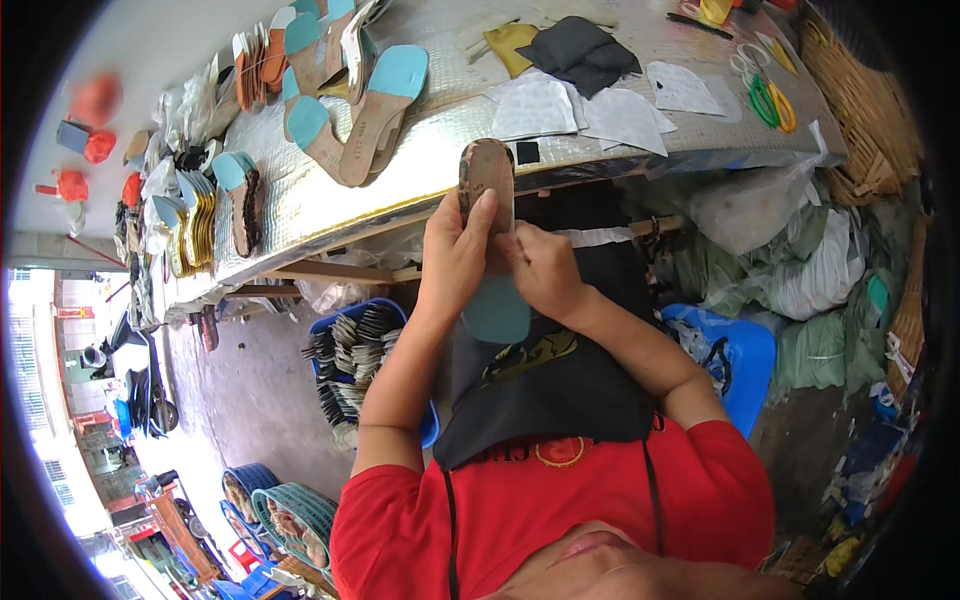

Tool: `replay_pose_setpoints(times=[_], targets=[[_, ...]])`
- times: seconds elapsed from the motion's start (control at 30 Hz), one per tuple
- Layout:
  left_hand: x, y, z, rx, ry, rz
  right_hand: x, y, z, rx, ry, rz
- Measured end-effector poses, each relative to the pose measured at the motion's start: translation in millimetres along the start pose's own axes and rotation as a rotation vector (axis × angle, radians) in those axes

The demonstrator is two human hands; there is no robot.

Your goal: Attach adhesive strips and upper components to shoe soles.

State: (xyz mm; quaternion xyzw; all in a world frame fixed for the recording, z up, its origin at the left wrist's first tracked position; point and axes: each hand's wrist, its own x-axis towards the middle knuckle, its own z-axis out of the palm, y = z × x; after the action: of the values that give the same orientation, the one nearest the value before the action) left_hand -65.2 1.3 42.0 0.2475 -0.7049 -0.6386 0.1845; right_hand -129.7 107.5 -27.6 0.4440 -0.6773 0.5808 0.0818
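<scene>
Many dark soles fill blue basket; both hands grip insole.

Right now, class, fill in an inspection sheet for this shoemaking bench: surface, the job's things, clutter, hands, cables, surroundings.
Surface: long workbench covered in silvery quilted foil, edge near the hands.
Job's things: flat sandal sole with a teal heel end, held upright between both hands above a black apron.
Clutter: rows of tan and teal sandal soles, white cut pattern pieces, dark fabric scraps, green and yellow rings.
Hands: left hand wrapped round the sole; right hand pinching its edge with the fingers.
Cables: nothing seen.
Surroundings: blue plastic crate of dark parts, stuffed bags, wicker basket.
</scene>
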Motion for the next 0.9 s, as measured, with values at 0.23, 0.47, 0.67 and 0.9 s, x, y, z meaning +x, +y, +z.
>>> replay_pose_setpoints(times=[0.23,0.47,0.67,0.9], targets=[[-3,0,-6,-0.329,-0.272,-0.127,20,6,-26,0.238,-0.287,0.265],[6,11,-27,-0.642,-0.213,-0.280,-2,20,-41,0.487,-0.454,0.352],[11,-8,-36,-0.686,-0.170,-0.291,8,4,-45,0.777,-0.558,0.510],[5,-5,-30,-0.684,-0.077,-0.179,6,0,-38,0.516,-0.510,0.488]])
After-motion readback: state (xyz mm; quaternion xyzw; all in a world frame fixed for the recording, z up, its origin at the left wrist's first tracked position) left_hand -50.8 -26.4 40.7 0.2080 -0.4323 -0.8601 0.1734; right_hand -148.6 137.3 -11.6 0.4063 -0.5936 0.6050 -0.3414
